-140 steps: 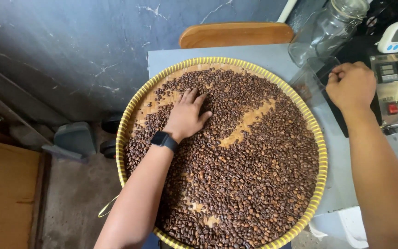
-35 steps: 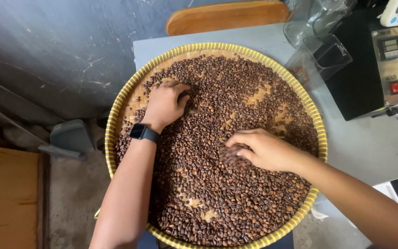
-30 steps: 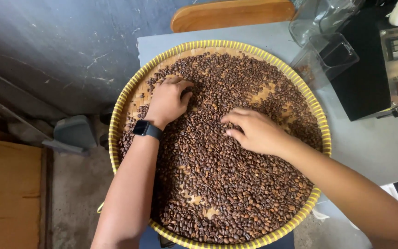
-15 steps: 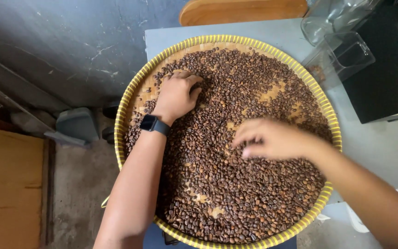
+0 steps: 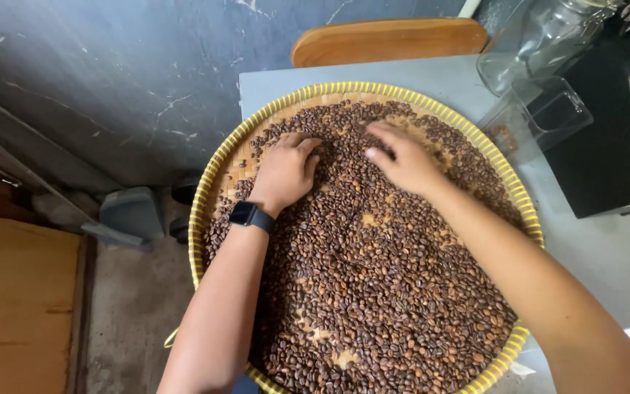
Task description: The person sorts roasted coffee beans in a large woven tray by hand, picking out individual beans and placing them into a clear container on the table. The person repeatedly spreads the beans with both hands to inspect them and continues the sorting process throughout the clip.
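A round woven tray with a yellow rim [image 5: 216,169] lies on a grey table and is covered with roasted brown coffee beans [image 5: 388,292]. My left hand [image 5: 286,169], with a black watch on its wrist, rests on the beans at the tray's upper left, fingers loosely curled into them. My right hand [image 5: 402,159] lies flat on the beans near the tray's top centre, fingers spread and pointing left, close to my left hand. Bare woven patches show between the beans in a few spots.
A clear plastic container [image 5: 541,117] and a glass jar [image 5: 541,36] stand at the tray's upper right. A black machine [image 5: 607,146] sits at the right. A wooden chair back [image 5: 388,42] is behind the table. A grey dustpan [image 5: 129,215] lies on the floor at left.
My right hand has come from the machine at the right onto the beans, then swept from the tray's middle right up toward the top centre. My left hand stayed at the upper left.
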